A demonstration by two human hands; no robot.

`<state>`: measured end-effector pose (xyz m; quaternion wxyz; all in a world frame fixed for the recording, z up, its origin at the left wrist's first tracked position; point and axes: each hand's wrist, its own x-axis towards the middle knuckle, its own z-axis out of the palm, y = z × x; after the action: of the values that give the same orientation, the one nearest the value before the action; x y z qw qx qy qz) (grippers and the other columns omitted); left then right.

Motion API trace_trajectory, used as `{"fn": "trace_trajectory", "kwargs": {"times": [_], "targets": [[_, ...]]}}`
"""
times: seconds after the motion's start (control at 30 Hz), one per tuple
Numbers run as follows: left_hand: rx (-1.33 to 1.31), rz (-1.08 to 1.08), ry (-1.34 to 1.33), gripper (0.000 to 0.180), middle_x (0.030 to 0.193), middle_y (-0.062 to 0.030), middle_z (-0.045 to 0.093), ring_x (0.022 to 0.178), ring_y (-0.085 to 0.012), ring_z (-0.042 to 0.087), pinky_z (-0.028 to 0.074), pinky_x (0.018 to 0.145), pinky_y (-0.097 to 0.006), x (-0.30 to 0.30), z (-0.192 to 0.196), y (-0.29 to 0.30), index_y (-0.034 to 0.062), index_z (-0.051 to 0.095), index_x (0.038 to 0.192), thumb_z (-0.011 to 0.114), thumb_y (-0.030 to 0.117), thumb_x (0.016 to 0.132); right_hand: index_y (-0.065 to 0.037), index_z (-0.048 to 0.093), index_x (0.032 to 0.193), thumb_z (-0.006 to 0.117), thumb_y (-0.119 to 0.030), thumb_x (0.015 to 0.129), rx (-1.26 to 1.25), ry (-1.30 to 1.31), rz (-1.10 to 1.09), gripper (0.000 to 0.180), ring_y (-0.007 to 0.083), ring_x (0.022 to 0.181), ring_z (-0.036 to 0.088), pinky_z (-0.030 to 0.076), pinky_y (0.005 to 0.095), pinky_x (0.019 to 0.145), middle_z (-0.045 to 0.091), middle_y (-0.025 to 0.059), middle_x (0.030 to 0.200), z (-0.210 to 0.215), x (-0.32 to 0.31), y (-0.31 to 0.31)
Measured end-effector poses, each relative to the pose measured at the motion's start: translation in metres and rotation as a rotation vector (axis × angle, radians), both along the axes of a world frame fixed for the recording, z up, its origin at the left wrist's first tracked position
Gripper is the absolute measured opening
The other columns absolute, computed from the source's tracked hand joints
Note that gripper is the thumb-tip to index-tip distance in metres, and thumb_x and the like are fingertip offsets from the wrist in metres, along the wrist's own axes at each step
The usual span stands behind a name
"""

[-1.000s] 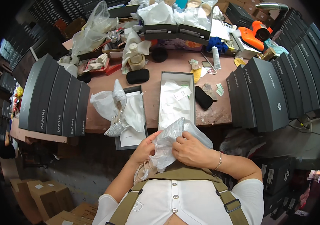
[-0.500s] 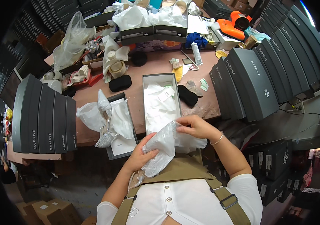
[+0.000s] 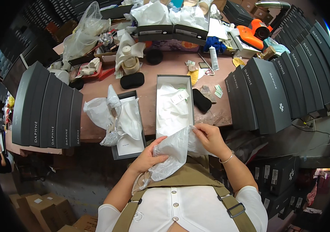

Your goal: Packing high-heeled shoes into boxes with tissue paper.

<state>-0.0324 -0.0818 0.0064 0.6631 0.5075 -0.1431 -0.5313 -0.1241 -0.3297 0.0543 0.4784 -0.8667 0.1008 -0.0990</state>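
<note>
White wrap (image 3: 172, 152) was held in front of the body, just off the near edge of the table (image 3: 148, 104); beige straps (image 3: 143, 178) were exposed at its near left end. Its left side was gripped between thumb and fingers of the left hand (image 3: 146, 158); its far right edge was pinched in the fingertips of the right hand (image 3: 213, 141) (that pinch looked light). Likeliest failure: wrap torn, if pulled too hard between both hands. Second: contents dropped to the floor (image 3: 80, 185) if the left grip were loosened, as no support was given by the table. Third: silver shoe (image 3: 111, 138) knocked off by the left hand, its toe being overhung past the left side of the left box (image 3: 130, 156). Counts: one silver shoe; two open boxes nearest, left box and centre box (image 3: 173, 79), both with white paper (image 3: 172, 112) inside; one tag (image 3: 179, 97) in the centre box; two far boxes (image 3: 155, 38), also open; two black pouches (image 3: 132, 80), one either side of the centre box; one white tube (image 3: 213, 58); one orange tool (image 3: 248, 35). Four left-hand cartons (image 3: 53, 108) were counted, at least seven right-hand cartons (image 3: 273, 92); the exact right total could not be told, far ones being overlapped.
</note>
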Motion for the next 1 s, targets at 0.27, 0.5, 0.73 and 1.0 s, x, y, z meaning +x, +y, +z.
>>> {"fn": "trace_trajectory", "kwargs": {"times": [0.27, 0.5, 0.73, 1.0], "targets": [[-0.019, 0.034, 0.041, 0.066, 0.123, -0.0042, 0.052, 0.109, -0.0119, 0.052, 0.043, 0.094, -0.027, -0.003, -0.01, 0.002, 0.005, 0.035, 0.139, 0.071, 0.01, 0.084, 0.003, 0.061, 0.096, 0.06, -0.007, 0.088, -0.054, 0.028, 0.007, 0.013, 0.0233, 0.058, 0.054, 0.045, 0.0312, 0.058, 0.057, 0.0168, 0.071, 0.0, -0.004, 0.003], [0.102, -0.054, -0.166, 0.047, 0.114, -0.0021, 0.055, 0.105, -0.0094, 0.053, 0.043, 0.092, -0.026, 0.01, -0.008, -0.009, 0.0057, 0.044, 0.125, 0.064, 0.0, 0.083, 0.002, 0.06, 0.098, 0.059, -0.009, 0.089, 0.022, 0.031, 0.002, 0.015, 0.0215, 0.058, 0.055, 0.045, 0.0303, 0.058, 0.058, 0.016, 0.069, -0.005, -0.001, -0.001], [0.0, -0.003, 0.09, 0.061, 0.122, -0.0049, 0.055, 0.106, -0.0092, 0.054, 0.045, 0.09, -0.024, 0.004, -0.003, -0.01, 0.0056, 0.038, 0.14, 0.059, -0.002, 0.084, 0.001, 0.061, 0.098, 0.059, -0.011, 0.089, 0.048, 0.005, -0.069, 0.014, 0.0162, 0.058, 0.052, 0.044, 0.028, 0.058, 0.058, 0.0128, 0.069, -0.015, -0.013, 0.001], [0.007, 0.271, 0.109, 0.047, 0.107, -0.0053, 0.064, 0.094, -0.0106, 0.062, 0.051, 0.082, -0.025, 0.012, -0.013, 0.003, 0.0032, 0.05, 0.128, 0.061, -0.003, 0.083, 0.003, 0.055, 0.086, 0.062, -0.014, 0.088, 0.04, 0.153, 0.097, 0.018, 0.0224, 0.061, 0.046, 0.043, 0.0329, 0.06, 0.051, 0.0158, 0.069, -0.014, -0.012, -0.018]]}}
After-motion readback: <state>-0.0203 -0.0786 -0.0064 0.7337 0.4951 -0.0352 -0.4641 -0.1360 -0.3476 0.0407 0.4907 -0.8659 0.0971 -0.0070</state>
